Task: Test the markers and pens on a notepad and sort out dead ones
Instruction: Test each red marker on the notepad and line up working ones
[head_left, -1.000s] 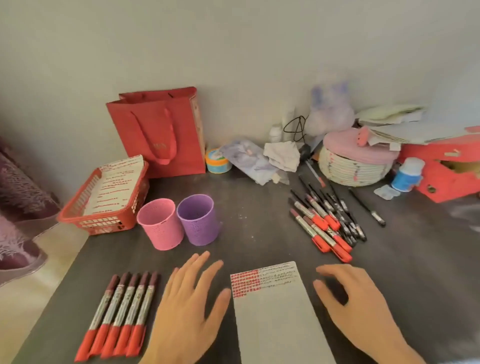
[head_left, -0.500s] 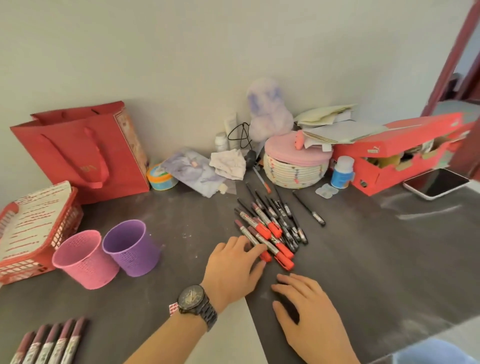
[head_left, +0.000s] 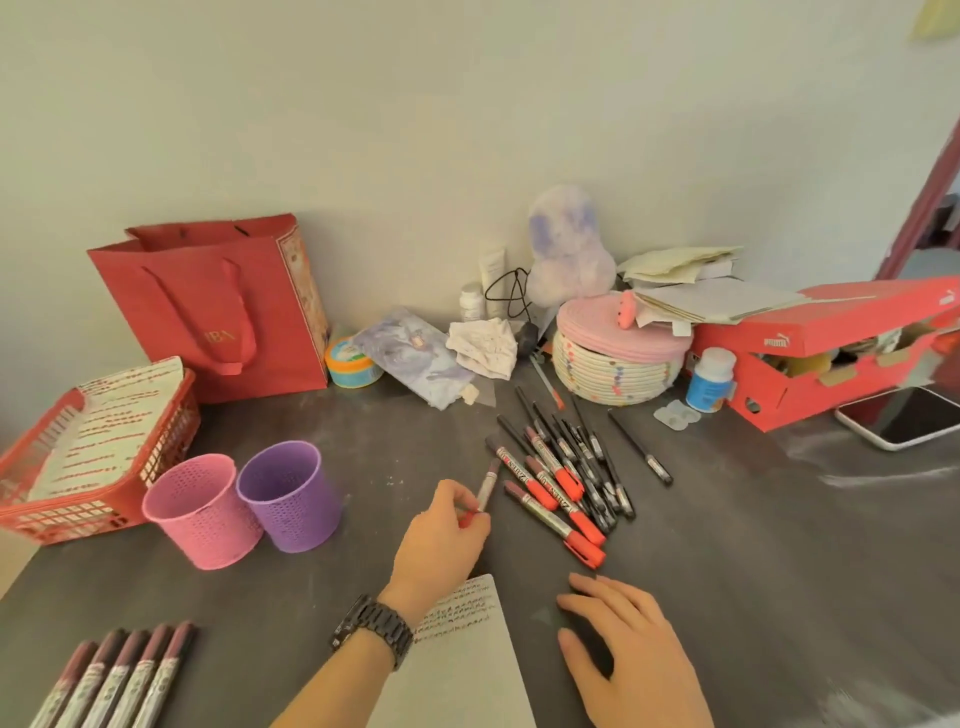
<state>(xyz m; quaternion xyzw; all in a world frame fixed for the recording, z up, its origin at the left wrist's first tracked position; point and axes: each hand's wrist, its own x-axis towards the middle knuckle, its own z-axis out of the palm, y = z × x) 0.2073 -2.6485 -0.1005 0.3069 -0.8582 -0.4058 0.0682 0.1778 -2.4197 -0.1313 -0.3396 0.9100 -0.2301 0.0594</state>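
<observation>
My left hand (head_left: 441, 545), with a dark watch on its wrist, pinches a red-capped marker (head_left: 486, 486) lifted just left of the pile of markers and pens (head_left: 563, 478) on the dark table. The white notepad (head_left: 462, 649), with rows of red test marks at its top, lies under my left forearm. My right hand (head_left: 628, 654) rests open on the table right of the notepad, holding nothing. A row of several red markers (head_left: 119, 680) lies at the bottom left.
A pink cup (head_left: 202, 512) and a purple cup (head_left: 291, 496) stand left of centre. A red basket (head_left: 93, 457) with marked paper and a red gift bag (head_left: 218, 306) sit at the left. A woven basket (head_left: 618, 358), a red shoebox (head_left: 841, 353) and a phone (head_left: 904, 415) are at the back right.
My left hand reached from beside the notepad to the pile and now holds one red-capped marker off the table. My right hand stayed flat near the notepad.
</observation>
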